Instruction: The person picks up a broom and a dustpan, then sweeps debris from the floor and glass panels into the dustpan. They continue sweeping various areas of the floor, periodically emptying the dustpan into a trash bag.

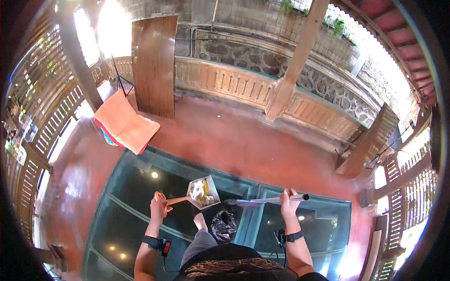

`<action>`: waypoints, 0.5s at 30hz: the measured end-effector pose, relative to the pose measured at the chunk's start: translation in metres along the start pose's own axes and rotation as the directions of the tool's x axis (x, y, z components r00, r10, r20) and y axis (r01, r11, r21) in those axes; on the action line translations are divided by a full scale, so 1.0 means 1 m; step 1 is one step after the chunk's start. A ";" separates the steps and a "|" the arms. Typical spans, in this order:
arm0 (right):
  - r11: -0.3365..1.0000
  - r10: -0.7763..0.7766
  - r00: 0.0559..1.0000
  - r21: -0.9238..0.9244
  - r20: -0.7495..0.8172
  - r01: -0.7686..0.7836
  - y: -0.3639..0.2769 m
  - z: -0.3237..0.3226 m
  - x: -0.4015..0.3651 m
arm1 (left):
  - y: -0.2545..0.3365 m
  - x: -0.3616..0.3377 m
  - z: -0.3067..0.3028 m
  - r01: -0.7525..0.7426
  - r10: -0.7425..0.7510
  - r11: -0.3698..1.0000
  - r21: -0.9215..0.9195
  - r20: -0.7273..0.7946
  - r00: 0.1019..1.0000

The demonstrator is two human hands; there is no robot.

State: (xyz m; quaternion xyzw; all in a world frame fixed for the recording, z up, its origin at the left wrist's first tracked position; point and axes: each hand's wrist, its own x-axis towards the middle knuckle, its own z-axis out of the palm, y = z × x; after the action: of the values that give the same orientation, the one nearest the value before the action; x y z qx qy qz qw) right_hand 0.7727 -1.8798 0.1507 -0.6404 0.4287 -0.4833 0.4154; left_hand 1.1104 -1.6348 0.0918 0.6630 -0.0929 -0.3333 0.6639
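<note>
Orange cloth [127, 121] at left, tall wooden board [153, 70] just behind. Wooden railing [225, 84] along red floor [225, 126], pillar [294, 61] partway, stone wall [225, 52] beyond.

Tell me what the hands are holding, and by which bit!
The left hand holds a dustpan by its handle; the right hand holds a long stick near its dark-tipped end.

The single view looks from the wearer's head, forward and steeply down, with the black shirt [225, 253] closest at the bottom edge and both the left hand [160, 206] and right hand [289, 202] at arm's length. Its very wide, rounded picture bends toward dark corners, taking in the glass floor [126, 210] below, the railing [225, 83] farther ahead and the roof [398, 28] at upper right.
</note>
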 end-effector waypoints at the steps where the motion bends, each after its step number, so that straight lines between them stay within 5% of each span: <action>1: 0.999 0.036 0.998 -0.024 0.044 -0.035 0.005 0.014 0.019 | 0.009 0.015 0.003 0.041 -0.041 0.998 -0.057 0.000 0.999; 4: 0.978 -0.136 0.974 0.130 -0.182 0.161 0.022 0.056 0.071 | 0.022 0.079 0.004 0.026 -0.021 0.986 -0.164 0.032 0.999; 5: 0.954 -0.019 0.943 0.276 -0.332 0.117 0.028 0.070 0.086 | 0.022 0.097 0.003 0.010 -0.002 0.982 -0.189 0.044 0.999; 9: 0.928 -0.179 0.892 0.229 -0.415 0.293 0.019 0.107 0.145 | 0.054 0.154 0.013 0.049 -0.049 0.999 0.007 -0.041 0.998; 12: 0.940 0.021 0.851 0.301 -0.525 0.162 0.008 0.144 0.180 | 0.064 0.206 0.016 0.043 -0.043 0.999 0.001 -0.085 0.995; 15: 0.986 -0.156 0.961 -0.094 -0.229 0.137 0.022 0.182 0.209 | 0.071 0.259 0.020 0.014 -0.014 1.000 -0.008 -0.058 0.998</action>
State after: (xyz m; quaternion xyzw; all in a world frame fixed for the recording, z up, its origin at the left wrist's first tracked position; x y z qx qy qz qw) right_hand 0.9819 -2.0632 0.1509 -0.6241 0.4448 -0.5683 0.2995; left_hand 1.3182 -1.8051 0.0782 0.6704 -0.0674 -0.3188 0.6666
